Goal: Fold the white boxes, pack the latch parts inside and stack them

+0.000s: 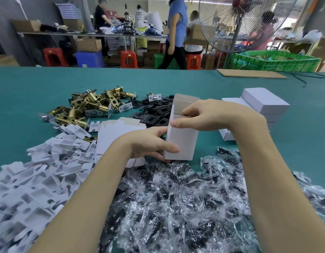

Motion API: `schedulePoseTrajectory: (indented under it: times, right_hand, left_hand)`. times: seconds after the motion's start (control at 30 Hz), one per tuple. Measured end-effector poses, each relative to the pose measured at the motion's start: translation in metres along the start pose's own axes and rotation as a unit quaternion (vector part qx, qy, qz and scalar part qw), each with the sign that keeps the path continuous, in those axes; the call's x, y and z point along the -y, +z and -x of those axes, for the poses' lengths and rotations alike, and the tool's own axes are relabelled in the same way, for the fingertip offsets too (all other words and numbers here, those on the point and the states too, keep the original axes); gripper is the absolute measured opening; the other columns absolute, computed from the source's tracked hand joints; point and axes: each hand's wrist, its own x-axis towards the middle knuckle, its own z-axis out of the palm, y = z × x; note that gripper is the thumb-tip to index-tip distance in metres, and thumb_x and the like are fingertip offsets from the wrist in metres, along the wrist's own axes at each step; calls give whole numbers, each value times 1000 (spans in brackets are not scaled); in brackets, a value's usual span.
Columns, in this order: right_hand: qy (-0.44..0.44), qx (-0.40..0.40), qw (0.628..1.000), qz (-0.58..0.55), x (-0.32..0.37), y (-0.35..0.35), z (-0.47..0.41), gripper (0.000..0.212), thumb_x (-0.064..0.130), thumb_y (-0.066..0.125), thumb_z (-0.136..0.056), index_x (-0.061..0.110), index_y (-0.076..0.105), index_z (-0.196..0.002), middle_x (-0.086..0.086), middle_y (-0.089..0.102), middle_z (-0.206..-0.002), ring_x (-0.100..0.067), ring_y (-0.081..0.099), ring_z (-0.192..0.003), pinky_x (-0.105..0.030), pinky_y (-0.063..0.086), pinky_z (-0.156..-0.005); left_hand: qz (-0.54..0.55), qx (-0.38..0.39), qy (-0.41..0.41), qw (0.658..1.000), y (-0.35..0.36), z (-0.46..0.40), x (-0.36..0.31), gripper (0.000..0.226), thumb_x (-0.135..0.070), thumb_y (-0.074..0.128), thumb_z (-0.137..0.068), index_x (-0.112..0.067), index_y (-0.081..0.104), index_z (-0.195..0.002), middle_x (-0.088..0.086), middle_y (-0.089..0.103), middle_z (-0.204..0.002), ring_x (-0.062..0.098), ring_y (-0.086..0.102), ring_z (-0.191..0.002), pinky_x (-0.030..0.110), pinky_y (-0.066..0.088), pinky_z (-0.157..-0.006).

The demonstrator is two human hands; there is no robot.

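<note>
Head view: both hands grip an upright white box (pixel 181 141) above the worktop (pixel 30 92).
Left hand (pixel 150 143) clasps its lower side; right hand (pixel 209 115) pinches the open top edge.

Latch bodies (pixel 88 106) far left, plates (pixel 154 112) beside them, closed boxes (pixel 264 103) right, bagged parts (pixel 176 198) nearest.

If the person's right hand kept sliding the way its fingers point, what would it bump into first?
The right hand points leftward across the top of the open white cardboard box it grips. Past the box, it would probably first meet the pile of flat black metal plates, though depth is hard to judge.
</note>
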Motion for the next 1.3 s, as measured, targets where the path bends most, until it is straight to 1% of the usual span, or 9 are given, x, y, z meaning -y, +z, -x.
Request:
schedulePoseTrajectory:
  times: [0.1,0.23,0.4,0.6,0.73,0.83,0.9,1.03,1.3]
  right_hand:
    - [9,2,1000,13,-2,0,0,50,81,51,-86,39,48,-60,20,45,-64,2,44,-65,-28,33,-62]
    - [-22,-20,1000,7,-4,-1,2,57,68,56,-92,19,43,-67,7,41,-63,-14,41,-58,-34,31,-60]
    - [7,-30,997,-67,-12,2,1,33,65,51,-97,35,63,-89,18,62,-96,-3,58,-92,-30,42,-74]
    - [-1,6,993,-121,-20,3,3,37,60,53,-98,30,71,-110,16,68,-112,-4,63,-106,-21,44,-81]
    - [14,25,994,-110,-18,1,5,34,64,52,-97,35,68,-105,17,69,-111,-10,67,-104,-29,46,-91]
    - [17,-26,998,-49,-14,-1,1,39,68,50,-95,32,65,-88,15,63,-91,-9,60,-89,-34,42,-77]
    - [4,-50,998,-31,-13,-3,2,42,66,54,-94,27,66,-89,11,62,-83,-12,59,-83,-34,42,-71]
    - [6,-29,999,-19,-12,-8,8,34,64,60,-91,36,68,-109,12,67,-110,-15,62,-104,-37,48,-92]
    - [-33,-27,999,-26,0,-10,10,24,57,69,-89,36,67,-99,17,70,-98,-3,64,-90,-26,48,-74]
  left_hand:
    - [2,0,-1,1000,0,0,1,42,-9,74,-92,-33,56,-122,-2,72,-118,10,74,-95,22,59,-75]
    - [4,4,4,1000,-1,1,-2,46,-12,74,-92,-30,57,-130,-1,72,-121,13,73,-102,24,59,-78]
    - [44,26,11,999,-3,3,-5,42,-23,72,-93,-26,58,-133,-2,77,-107,20,74,-93,26,59,-76]
    - [73,62,-5,995,-4,3,-3,45,-21,72,-93,-30,57,-135,-2,75,-118,19,72,-110,28,60,-84]
    - [62,50,-2,997,-3,4,-4,46,-20,70,-96,-31,56,-139,-8,76,-113,13,73,-105,26,59,-82]
    - [64,37,6,997,-1,2,-5,43,-20,68,-96,-29,56,-136,-4,74,-120,14,73,-106,27,60,-84]
    - [72,28,12,997,-1,3,-5,41,-19,68,-96,-31,57,-134,-4,73,-121,14,72,-106,26,60,-83]
    - [59,30,12,998,0,4,-4,44,-17,68,-97,-34,54,-136,-9,72,-124,9,71,-109,23,59,-83]
    - [74,34,10,997,7,-1,-3,64,2,67,-93,-40,46,-136,-6,68,-127,10,67,-115,24,57,-94]
